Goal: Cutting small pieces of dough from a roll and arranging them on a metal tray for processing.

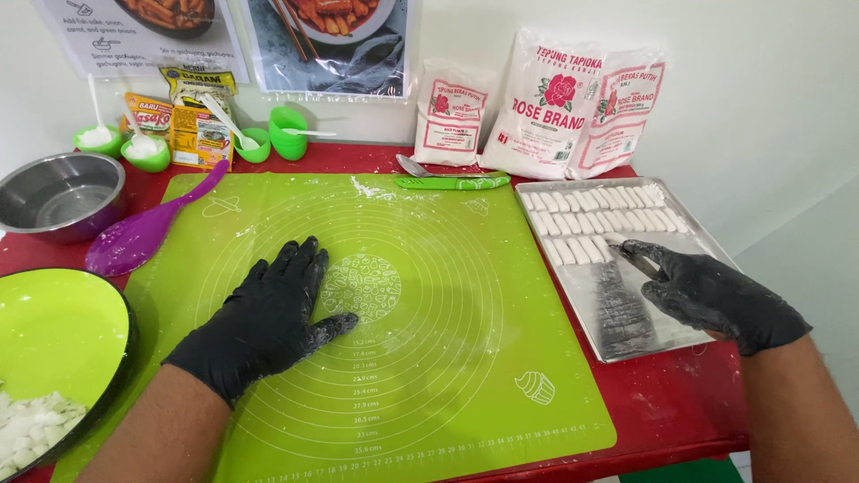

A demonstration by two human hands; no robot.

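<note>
At right of frame the metal tray [680, 234] holds two rows of white dough sticks [598, 199] plus a short third row. At lower left, my green bowl [54, 331] holds white chopped pieces [31, 429]; the steel bowl [58, 192] looks empty. My left hand [268, 313] lies flat, fingers spread, on the green mat [429, 295], holding nothing. My right hand [707, 291] is over the tray, fingertips pinching one stick's end (gloves floury). Three white flour bags [546, 103] stand at the wall.

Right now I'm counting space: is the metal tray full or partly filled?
Partly filled: white dough sticks cover the metal tray far half; its near half is bare.
</note>
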